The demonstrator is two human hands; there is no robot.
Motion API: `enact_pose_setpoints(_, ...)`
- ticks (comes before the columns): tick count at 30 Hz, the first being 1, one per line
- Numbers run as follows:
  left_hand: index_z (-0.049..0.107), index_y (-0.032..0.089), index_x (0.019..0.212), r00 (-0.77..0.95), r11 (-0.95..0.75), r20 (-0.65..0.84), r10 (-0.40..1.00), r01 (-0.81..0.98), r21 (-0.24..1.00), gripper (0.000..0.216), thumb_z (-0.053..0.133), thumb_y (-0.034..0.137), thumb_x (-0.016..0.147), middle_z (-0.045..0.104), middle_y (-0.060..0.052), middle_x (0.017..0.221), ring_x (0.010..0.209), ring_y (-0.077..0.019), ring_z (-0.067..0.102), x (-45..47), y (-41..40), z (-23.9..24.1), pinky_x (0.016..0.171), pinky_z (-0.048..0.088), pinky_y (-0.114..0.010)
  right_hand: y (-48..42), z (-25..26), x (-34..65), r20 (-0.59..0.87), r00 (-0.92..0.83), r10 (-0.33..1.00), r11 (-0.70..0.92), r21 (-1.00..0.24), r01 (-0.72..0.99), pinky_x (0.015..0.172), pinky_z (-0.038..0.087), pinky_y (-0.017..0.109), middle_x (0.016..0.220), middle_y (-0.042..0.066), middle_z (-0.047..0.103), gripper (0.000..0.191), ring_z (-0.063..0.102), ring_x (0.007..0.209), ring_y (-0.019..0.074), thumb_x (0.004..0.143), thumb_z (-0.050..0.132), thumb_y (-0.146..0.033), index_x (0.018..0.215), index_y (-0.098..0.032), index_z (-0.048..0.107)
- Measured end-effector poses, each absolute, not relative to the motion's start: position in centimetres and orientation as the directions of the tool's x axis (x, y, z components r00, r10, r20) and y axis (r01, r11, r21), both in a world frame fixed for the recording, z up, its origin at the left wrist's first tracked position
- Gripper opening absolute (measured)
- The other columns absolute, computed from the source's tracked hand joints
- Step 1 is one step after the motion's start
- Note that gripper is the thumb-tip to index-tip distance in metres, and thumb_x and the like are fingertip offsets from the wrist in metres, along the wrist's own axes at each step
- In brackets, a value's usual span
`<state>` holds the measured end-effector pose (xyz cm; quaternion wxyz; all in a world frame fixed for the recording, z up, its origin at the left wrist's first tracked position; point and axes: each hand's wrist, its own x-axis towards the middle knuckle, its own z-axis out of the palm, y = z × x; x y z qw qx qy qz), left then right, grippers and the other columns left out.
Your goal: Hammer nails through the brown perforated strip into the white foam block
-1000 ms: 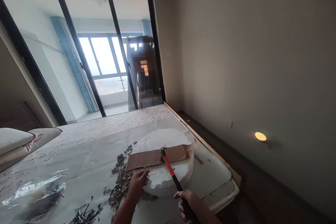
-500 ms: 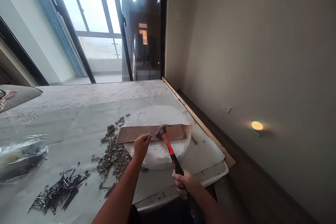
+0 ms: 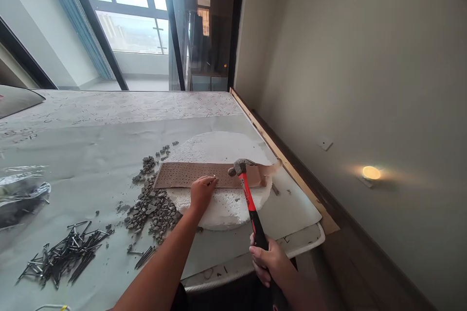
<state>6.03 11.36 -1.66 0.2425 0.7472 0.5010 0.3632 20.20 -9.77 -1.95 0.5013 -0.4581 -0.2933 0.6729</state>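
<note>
My left hand (image 3: 202, 192) pinches a small nail (image 3: 214, 177) upright over a brown board dotted with rows of holes (image 3: 178, 175). The nail's bright head shows at the fingertips; its lower part is hidden. My right hand (image 3: 268, 257) is wrapped around the black grip of a claw hammer (image 3: 248, 197) with a red and black handle. The hammer's head is over the board, to the right of the nail and apart from it. Beneath the board lies a round white foam slab (image 3: 219, 143).
Grey rubble (image 3: 151, 209) lies left of the foam slab. A pile of loose nails (image 3: 63, 255) is at the lower left, near a clear plastic bag (image 3: 24, 199). A wooden strip (image 3: 284, 163) edges the table along the wall (image 3: 365, 58).
The camera view has tipped downward. My left hand has shifted right along the board with the nail. The hammer has moved right too, its head slightly farther from my left fingers.
</note>
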Motion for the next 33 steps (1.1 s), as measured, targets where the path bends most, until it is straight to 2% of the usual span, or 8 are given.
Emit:
enact_pose_setpoints(10,0.071,0.021,0.069,0.267,-0.396,0.293,0.918,0.661,0.638,0.028,0.051,0.036,0.082,0.070,-0.004,0.074,0.074,-0.0167,0.060,6.4,11.3,-1.9,0.067,0.039,-0.026,-10.3,-2.2,20.2,-0.324,-0.063,0.944,-0.322,-0.863,-0.388,0.027,0.024,0.016,0.040,-0.016,0.028,0.038,0.023,0.026,0.0038,0.070,0.063,-0.048,0.082,-0.021,0.038)
enact_pose_setpoints(23,0.071,0.019,0.072,0.251,-0.389,0.298,0.921,0.629,0.672,0.030,0.049,0.037,0.083,0.068,-0.006,0.077,0.073,-0.0168,0.059,6.4,11.2,-1.9,0.062,0.039,-0.025,-10.3,-2.4,20.0,-0.334,-0.046,0.941,-0.330,-0.884,-0.330,0.027,0.024,0.016,0.040,-0.016,0.025,0.037,0.023,0.026,0.0037,0.070,0.062,-0.048,0.082,-0.021,0.038)
enact_pose_setpoints(27,0.070,0.019,0.069,0.265,-0.397,0.297,0.917,0.653,0.644,0.032,0.049,0.037,0.083,0.068,-0.007,0.075,0.075,-0.0176,0.059,6.4,11.0,-1.9,0.063,0.038,-0.025,-10.4,-2.8,19.9,-0.334,-0.013,0.942,-0.320,-0.892,-0.319,0.026,0.025,0.016,0.040,-0.017,0.024,0.045,0.023,0.026,0.0035,0.068,0.063,-0.055,0.085,-0.020,0.041)
enact_pose_setpoints(33,0.071,0.019,0.075,0.261,-0.386,0.289,0.921,0.710,0.589,0.027,0.051,0.035,0.083,0.070,-0.007,0.080,0.077,-0.0183,0.059,6.5,11.0,-2.3,0.066,0.037,-0.026,-9.9,-3.0,19.2,-0.432,0.047,0.901,-0.400,-0.866,-0.299,0.025,0.027,0.015,0.042,-0.015,0.034,0.074,0.028,0.026,0.0044,0.064,0.057,-0.073,0.113,-0.019,0.039)
